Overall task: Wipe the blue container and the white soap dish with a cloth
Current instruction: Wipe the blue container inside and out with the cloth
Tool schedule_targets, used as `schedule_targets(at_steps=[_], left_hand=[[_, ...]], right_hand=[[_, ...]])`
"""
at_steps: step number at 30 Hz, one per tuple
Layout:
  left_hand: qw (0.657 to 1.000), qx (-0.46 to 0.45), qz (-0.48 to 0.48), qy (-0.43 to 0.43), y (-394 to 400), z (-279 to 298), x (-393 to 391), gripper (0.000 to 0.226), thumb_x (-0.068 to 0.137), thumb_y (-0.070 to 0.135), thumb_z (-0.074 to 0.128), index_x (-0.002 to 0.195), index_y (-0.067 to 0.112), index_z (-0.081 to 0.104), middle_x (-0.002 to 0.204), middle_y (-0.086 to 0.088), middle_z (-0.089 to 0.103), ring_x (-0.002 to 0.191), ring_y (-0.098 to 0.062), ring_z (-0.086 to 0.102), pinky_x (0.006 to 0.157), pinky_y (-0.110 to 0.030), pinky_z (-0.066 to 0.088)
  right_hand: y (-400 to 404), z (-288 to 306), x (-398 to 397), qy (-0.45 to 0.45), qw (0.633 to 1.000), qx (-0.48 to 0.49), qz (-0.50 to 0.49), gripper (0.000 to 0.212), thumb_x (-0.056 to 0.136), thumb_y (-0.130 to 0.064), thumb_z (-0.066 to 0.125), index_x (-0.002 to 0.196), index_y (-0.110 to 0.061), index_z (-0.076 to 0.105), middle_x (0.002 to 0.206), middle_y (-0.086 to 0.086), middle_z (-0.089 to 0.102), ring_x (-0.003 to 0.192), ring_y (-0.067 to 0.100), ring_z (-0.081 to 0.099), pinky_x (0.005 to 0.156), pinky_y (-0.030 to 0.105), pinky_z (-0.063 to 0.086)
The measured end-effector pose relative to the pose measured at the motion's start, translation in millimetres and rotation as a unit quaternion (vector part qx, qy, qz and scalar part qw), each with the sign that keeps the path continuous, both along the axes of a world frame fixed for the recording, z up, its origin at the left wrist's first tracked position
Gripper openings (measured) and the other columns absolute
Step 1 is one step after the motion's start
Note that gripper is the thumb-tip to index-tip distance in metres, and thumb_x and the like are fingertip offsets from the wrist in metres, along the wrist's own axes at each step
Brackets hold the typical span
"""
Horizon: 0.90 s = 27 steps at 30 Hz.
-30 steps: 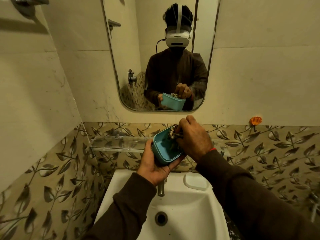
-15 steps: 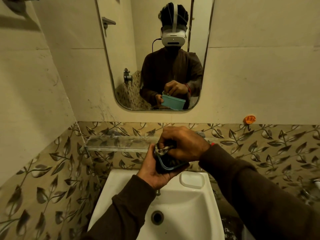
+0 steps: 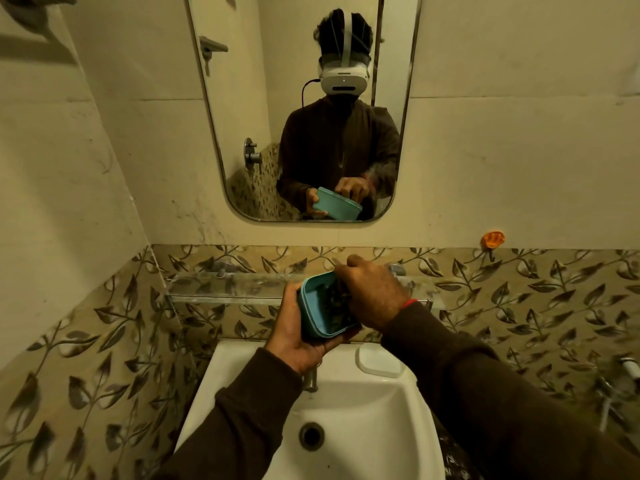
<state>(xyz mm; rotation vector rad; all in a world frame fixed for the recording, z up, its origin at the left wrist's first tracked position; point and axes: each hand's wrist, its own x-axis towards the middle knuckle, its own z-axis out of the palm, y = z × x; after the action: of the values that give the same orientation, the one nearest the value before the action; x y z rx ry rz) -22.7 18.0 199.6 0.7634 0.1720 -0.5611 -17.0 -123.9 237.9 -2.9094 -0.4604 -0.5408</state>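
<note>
Container wipe under way; soap dish not yet attended to. The left hand (image 3: 300, 336) cups the blue container (image 3: 320, 306) from below and behind, fingers wrapped round its base, holding it above the sink (image 3: 408, 410) with the opening tipped toward the camera. The right hand (image 3: 372, 294) is closed on a dark patterned cloth (image 3: 335, 301) and presses it against the inner wall and floor of the container; most of the cloth is hidden under the hand, so its full extent cannot be told. The mirror (image 3: 242, 133) shows the same arrangement from the far side: one hand under the container, the other reaching into it. The outer faces that show look clean, but whether they have been wiped cannot be judged. The white soap dish (image 3: 380, 360) sits on the rear right ledge of the sink, just beside the tap (image 3: 310, 379), apart from both hands and apparently untouched. Assessment: first item in progress, interior stage; second item outstanding in full. Roughly the first half of the task is unfinished.
</note>
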Motion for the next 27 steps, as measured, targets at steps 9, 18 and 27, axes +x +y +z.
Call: schedule_targets(at_steps=[9,18,27], left_hand=[[0.998,0.055,-0.015,-0.011,6.2,-23.4,-0.7,0.056,0.09,0.057,0.053,0.117,0.012,0.074,0.111,-0.022,0.076,0.105,-0.041,0.071,0.076,-0.052,0.062],[0.995,0.088,-0.037,0.009,14.3,-25.1,1.3,0.065,0.087,0.065,0.054,0.12,0.011,0.071,0.123,-0.029,0.067,0.108,-0.047,0.067,0.068,-0.051,0.062],[0.999,0.004,0.021,0.039,57.0,-15.5,26.7,0.068,0.089,0.065,0.054,0.126,0.008,0.066,0.115,-0.03,0.07,0.09,-0.047,0.072,0.063,-0.057,0.063]], right_hand=[[-2.6,-19.5,-11.9,0.098,0.991,0.054,0.075,0.021,0.08,-0.002,0.063,0.099,-0.012,0.062,0.113,0.01,0.059,0.105,0.029,0.056,0.084,0.041,0.053],[1.6,-19.3,-8.6,0.285,0.827,0.457,0.161,0.029,0.081,0.011,0.057,0.081,-0.018,0.055,0.1,0.007,0.06,0.099,0.023,0.061,0.077,0.038,0.058],[-21.6,2.1,-1.3,0.319,0.557,0.745,0.181,0.048,0.077,0.008,0.043,0.122,-0.005,0.052,0.106,0.018,0.063,0.091,0.029,0.065,0.075,0.037,0.059]])
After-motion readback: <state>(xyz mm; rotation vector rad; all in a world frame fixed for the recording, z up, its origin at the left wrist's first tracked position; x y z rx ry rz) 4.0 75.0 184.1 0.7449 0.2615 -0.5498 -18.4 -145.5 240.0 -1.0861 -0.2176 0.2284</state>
